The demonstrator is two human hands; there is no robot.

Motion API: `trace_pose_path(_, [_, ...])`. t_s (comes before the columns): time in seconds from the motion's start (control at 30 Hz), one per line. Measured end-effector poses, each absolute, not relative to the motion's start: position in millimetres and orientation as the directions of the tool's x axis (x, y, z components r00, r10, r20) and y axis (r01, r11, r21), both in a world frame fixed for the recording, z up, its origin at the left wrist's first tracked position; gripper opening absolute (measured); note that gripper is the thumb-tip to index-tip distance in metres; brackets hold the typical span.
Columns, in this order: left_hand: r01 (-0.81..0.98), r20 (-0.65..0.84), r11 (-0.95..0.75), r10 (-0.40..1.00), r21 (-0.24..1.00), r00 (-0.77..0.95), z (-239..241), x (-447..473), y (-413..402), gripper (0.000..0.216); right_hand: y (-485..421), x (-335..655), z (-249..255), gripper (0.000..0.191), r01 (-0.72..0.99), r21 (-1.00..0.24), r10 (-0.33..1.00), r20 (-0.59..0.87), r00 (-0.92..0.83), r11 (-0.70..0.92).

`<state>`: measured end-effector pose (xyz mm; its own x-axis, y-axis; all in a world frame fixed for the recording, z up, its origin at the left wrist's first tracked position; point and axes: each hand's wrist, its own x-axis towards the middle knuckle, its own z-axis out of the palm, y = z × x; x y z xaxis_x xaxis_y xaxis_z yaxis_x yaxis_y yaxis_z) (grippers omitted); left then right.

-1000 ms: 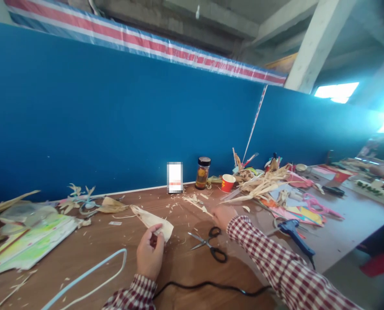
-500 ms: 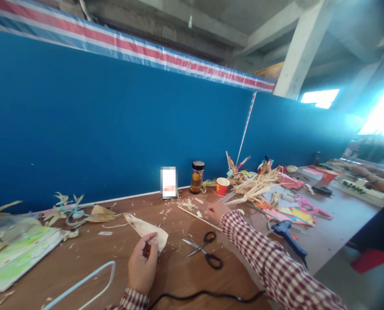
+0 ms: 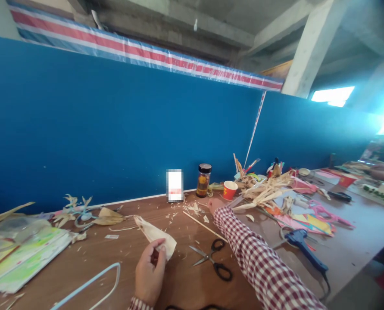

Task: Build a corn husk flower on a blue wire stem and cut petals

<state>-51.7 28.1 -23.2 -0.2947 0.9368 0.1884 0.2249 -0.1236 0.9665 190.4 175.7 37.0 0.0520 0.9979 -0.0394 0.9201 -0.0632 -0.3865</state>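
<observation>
On the far left of the brown tabletop, a green-and-yellow painted board lies partly under a clear plastic container. Just right of it, at the far side, sits a flower-like piece with pale petals, with a tan husk beside it. Nearer, a pale blue loop lies left of the left hand, whose fingers pinch the near right end of a pale husk piece; its narrow end points far and left. To the right, black-handled scissors lie with blades apart, and a thin stick slants beyond them among scraps. The right hand reaches to the far side, near the lidded jar and the red cup; whether its fingers hold anything, I cannot tell. Farther right, dry husks are heaped, with a blue glue gun nearer and pink scissors beyond it.
</observation>
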Motion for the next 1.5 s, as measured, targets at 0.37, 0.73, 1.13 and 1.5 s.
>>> trace_pose_path(0.37, [0.363,0.278,-0.181,0.931,0.914,-0.235,-26.6,-54.6,30.0,0.047,72.6,112.3,54.5,0.014,0.155,-0.987,0.991,-0.058,-0.118,-0.039])
trace_pose_path(0.73, [0.628,0.289,-0.115,0.940,0.770,-0.183,-15.0,-60.2,25.6,0.042,32.8,73.9,12.7,0.031,-0.439,-0.849,0.948,-0.200,-0.250,-0.295])
trace_pose_path(1.13, [-0.032,0.122,-0.126,0.986,0.992,-0.111,-12.1,-51.0,26.6,0.030,27.2,71.4,4.3,0.026,-0.259,-0.925,0.944,-0.212,-0.251,-0.277])
trace_pose_path(1.5, [-0.336,-0.034,-0.038,0.978,0.941,-0.206,-13.0,-45.5,27.1,0.027,23.6,65.8,0.1,0.029,-0.107,-0.970,0.941,-0.179,-0.288,-0.218])
